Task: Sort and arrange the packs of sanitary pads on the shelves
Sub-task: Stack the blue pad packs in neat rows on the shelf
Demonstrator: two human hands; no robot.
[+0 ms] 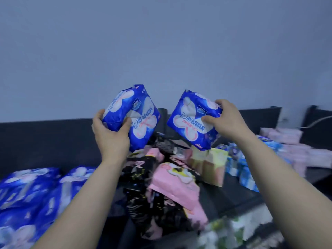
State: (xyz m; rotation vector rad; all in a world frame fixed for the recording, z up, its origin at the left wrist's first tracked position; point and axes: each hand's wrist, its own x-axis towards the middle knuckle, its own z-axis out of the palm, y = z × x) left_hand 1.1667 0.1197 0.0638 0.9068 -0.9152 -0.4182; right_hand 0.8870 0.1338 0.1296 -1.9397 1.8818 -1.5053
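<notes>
Two matching packs, blue with a white-pink flower print, both tilted, apart and held up: left blue pack (136, 115) in left hand (111, 132), right blue pack (190, 121) in right hand (226, 119). Below: blue pile (27, 194) left, black-and-pink heap (161, 186) centre, light-blue packs (248, 164) right.

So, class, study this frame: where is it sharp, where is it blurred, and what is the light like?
Head view: sharpest on the left blue pack, gripped by the left hand, and the right blue pack, gripped by the right hand; the blue pile lower left and green-white pack bottom right are smeared; dim bluish light on the wall, no hard shadows.
</notes>
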